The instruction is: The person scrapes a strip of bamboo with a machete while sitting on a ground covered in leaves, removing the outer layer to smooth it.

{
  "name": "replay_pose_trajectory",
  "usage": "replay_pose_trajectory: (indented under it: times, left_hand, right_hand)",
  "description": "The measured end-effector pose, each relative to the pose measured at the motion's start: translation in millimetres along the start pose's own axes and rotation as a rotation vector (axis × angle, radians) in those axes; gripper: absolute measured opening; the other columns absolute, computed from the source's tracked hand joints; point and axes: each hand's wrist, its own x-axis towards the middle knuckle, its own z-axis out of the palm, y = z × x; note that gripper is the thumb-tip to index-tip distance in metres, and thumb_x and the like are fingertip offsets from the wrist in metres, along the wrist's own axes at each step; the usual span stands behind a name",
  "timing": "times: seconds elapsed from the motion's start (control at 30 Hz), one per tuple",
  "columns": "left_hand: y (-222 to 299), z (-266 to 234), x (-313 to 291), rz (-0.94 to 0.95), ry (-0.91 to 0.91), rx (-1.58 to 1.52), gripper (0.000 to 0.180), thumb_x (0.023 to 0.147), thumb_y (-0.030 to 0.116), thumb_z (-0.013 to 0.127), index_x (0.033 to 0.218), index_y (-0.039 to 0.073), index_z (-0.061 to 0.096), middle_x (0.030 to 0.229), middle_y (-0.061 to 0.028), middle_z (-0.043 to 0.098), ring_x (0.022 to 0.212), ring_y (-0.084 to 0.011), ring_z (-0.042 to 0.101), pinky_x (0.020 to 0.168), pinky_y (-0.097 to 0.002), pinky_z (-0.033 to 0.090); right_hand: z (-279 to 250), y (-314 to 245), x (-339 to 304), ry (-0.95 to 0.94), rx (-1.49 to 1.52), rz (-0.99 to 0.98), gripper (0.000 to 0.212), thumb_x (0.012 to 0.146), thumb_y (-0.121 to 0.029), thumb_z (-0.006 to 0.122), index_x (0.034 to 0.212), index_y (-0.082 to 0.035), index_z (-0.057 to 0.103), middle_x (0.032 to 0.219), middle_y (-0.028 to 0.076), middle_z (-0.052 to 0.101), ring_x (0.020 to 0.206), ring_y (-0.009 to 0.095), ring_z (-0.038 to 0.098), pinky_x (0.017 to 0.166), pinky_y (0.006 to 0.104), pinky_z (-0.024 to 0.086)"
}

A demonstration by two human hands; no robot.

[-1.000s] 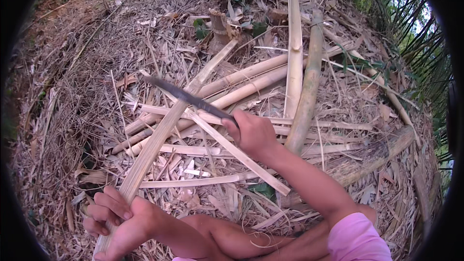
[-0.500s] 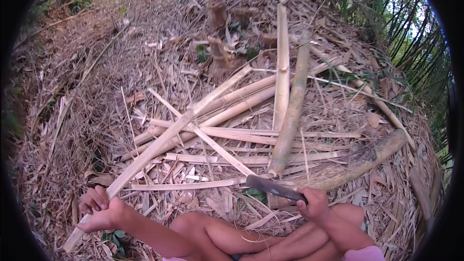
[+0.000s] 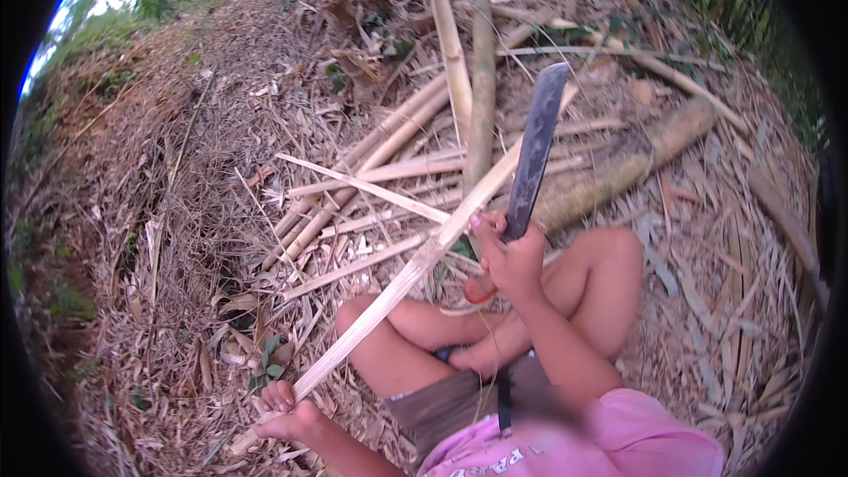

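A long split bamboo strip [image 3: 380,309] slants across my lap from lower left to upper right. My left hand [image 3: 290,411] grips it close to its lower end, fingers curled over the edge. My right hand [image 3: 515,256] is closed round the handle of a machete [image 3: 537,146], whose dark, broad blade points up and away from me. The orange-brown butt of the handle shows below that hand. Extended fingers of my right hand touch the strip beside the blade. The far part of the strip passes behind the blade.
Beyond my crossed legs lie several split bamboo pieces [image 3: 362,181] and whole poles [image 3: 481,79]. A thick, mottled bamboo log [image 3: 609,181] rests at the right. Dry leaves and shavings [image 3: 203,238] cover the ground. A small leafy plant [image 3: 268,362] grows near my left hand.
My right hand has lifted the machete, its blade swinging from pointing left to upright, and now touches the strip. The strip has shifted rightward with my left hand. The view has tilted.
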Motion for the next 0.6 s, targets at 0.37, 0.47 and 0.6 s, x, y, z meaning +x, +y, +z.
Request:
replay_pose_trajectory:
  times: [0.37,0.47,0.6]
  left_hand:
    - [1,-37,-53,-0.133,-0.006,0.334,0.050,0.099,0.050,0.031,0.088,0.003,0.042,0.080,-0.0174,0.056,0.074,-0.0334,0.060,0.069,-0.0439,0.058]
    - [6,-56,-61,-0.373,0.003,0.386,0.062,0.100,0.053,0.030,0.098,-0.006,0.049,0.101,-0.0294,0.062,0.103,-0.0400,0.064,0.088,-0.0487,0.058]
    - [22,-76,-110,-0.788,-0.302,0.869,0.051,0.102,0.044,0.044,0.106,-0.005,0.055,0.083,-0.0172,0.066,0.076,-0.0283,0.066,0.064,-0.0354,0.055]
  right_hand:
    - [-47,-42,-34,0.192,0.469,0.093,0.037,0.082,0.002,0.074,0.082,-0.011,0.039,0.081,0.009,0.068,0.047,0.007,0.047,0.046,0.0258,0.044]
    - [-61,-47,-37,0.214,0.561,0.137,0.037,0.082,0.002,0.074,0.082,-0.012,0.039,0.077,0.006,0.064,0.047,0.008,0.046,0.047,0.0273,0.043]
    - [-68,-52,-43,0.173,0.568,0.159,0.038,0.081,0.002,0.074,0.082,-0.013,0.040,0.072,0.004,0.061,0.047,0.009,0.046,0.048,0.0278,0.043]
